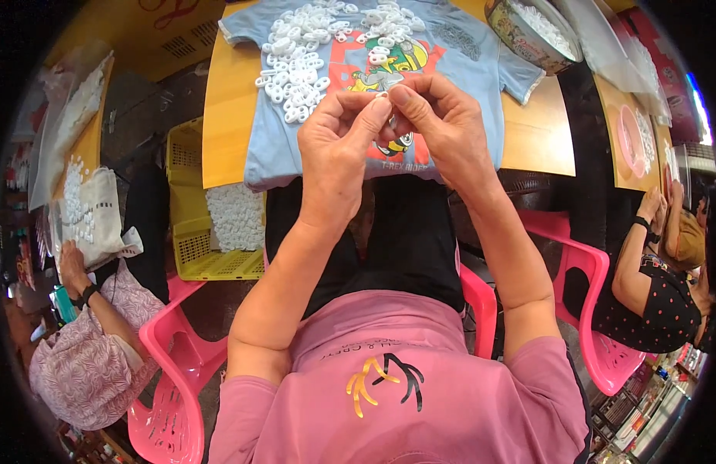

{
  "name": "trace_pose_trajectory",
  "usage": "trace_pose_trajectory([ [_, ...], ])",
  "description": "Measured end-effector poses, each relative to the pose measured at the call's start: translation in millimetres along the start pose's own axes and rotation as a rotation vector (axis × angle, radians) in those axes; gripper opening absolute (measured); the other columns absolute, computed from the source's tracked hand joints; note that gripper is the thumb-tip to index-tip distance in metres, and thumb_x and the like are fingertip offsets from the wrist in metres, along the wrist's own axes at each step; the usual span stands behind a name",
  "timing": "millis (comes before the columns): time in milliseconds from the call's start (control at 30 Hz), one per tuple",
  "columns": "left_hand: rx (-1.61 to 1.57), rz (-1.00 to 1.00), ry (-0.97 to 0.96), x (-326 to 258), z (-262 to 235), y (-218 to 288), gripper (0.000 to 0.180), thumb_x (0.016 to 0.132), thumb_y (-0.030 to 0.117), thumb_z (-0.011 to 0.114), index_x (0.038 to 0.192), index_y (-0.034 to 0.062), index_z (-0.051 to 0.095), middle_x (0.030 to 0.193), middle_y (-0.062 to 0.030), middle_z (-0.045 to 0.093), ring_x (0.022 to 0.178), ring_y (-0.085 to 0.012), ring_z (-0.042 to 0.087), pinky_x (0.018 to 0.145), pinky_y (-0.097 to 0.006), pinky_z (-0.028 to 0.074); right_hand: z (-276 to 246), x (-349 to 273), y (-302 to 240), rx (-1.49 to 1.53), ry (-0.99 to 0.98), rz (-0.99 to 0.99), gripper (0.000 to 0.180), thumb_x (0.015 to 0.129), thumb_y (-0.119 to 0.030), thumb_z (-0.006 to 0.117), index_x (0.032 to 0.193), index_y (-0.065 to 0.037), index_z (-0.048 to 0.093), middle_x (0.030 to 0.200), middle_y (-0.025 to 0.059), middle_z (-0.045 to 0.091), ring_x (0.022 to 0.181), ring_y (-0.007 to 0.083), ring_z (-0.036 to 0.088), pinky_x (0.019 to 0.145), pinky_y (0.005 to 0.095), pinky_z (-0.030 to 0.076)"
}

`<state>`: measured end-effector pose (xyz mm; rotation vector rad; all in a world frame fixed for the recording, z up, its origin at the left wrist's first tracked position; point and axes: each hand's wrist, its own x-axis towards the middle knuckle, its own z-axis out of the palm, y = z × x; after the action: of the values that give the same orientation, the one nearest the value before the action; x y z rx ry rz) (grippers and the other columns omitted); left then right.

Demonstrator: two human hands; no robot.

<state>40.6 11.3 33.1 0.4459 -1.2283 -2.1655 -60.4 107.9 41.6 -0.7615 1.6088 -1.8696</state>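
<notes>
While both forearms rise from the lower edge, the left hand (pixel 336 143) and the right hand (pixel 439 124) meet above the near edge of a light blue T-shirt (pixel 466 69) spread on a wooden table (pixel 226 108). Each hand is pinched narrow — thumb and forefinger tips pressed together around a small white plastic piece (pixel 385 99), of which only a sliver shows between the fingertips. Beyond the hands, a loose pile of white plastic rings (pixel 300 58) lies on the shirt, mostly on its left half and across the top. At the table's far right corner stands a round tin (pixel 520 35) holding more white pieces. Left of the table, a yellow crate (pixel 189 224) holds a white heap. 2 other people sit at neighbouring tables — 1 at the left in a patterned top, 1 at the right in a dotted dark top. Pink plastic chairs (pixel 582 286) stand around.
</notes>
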Motion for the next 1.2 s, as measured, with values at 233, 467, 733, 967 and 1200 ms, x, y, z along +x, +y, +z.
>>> trace_pose_trajectory([
  [233,-0.043,-0.110,-0.070,0,-10,16,0.014,0.090,0.010,0.067,0.095,-0.0018,0.063,0.082,-0.0056,0.064,0.068,-0.0105,0.059,0.064,-0.023,0.048,-14,-1,-13,-0.272,-0.107,-0.154,0.019,0.094,-0.012,0.062,0.105,0.004,0.062,0.092,0.0046,0.066,0.074,0.0082,0.059,0.067,0.0234,0.051],
  [467,0.028,-0.130,-0.125,-7,-10,24,0.013,0.089,0.011,0.067,0.094,-0.0009,0.063,0.080,-0.0043,0.064,0.067,-0.0090,0.057,0.062,-0.023,0.047,-24,8,-35,-0.831,-0.301,-0.749,0.013,0.085,-0.006,0.068,0.092,0.001,0.060,0.083,0.0104,0.060,0.068,0.0240,0.059,0.062,0.0321,0.048],
  [733,0.076,-0.150,-0.218,-18,-8,31,0.015,0.090,0.011,0.067,0.095,-0.0016,0.062,0.079,-0.0035,0.063,0.068,-0.0080,0.057,0.062,-0.021,0.047,-26,-5,-47,-0.894,-0.448,-0.674,0.008,0.088,-0.005,0.063,0.088,0.000,0.058,0.075,0.0124,0.056,0.066,0.0297,0.057,0.058,0.0361,0.045],
  [967,0.254,-0.097,-0.244,-19,-6,35,0.012,0.090,0.009,0.067,0.095,-0.0013,0.063,0.077,-0.0013,0.063,0.068,-0.0059,0.057,0.061,-0.021,0.048,-28,-7,-42,-0.750,-0.498,-0.569,0.012,0.093,-0.009,0.058,0.086,0.002,0.058,0.072,0.0117,0.055,0.064,0.0272,0.057,0.057,0.0338,0.045],
  [1200,0.190,-0.142,-0.207,-2,-16,17,0.014,0.090,0.011,0.067,0.095,-0.0015,0.064,0.079,-0.0034,0.065,0.067,-0.0077,0.058,0.062,-0.022,0.048,-27,-3,-18,-0.670,-0.383,-0.365,0.014,0.093,-0.010,0.058,0.087,0.002,0.057,0.072,0.0102,0.055,0.059,0.0201,0.056,0.056,0.0312,0.044],
])
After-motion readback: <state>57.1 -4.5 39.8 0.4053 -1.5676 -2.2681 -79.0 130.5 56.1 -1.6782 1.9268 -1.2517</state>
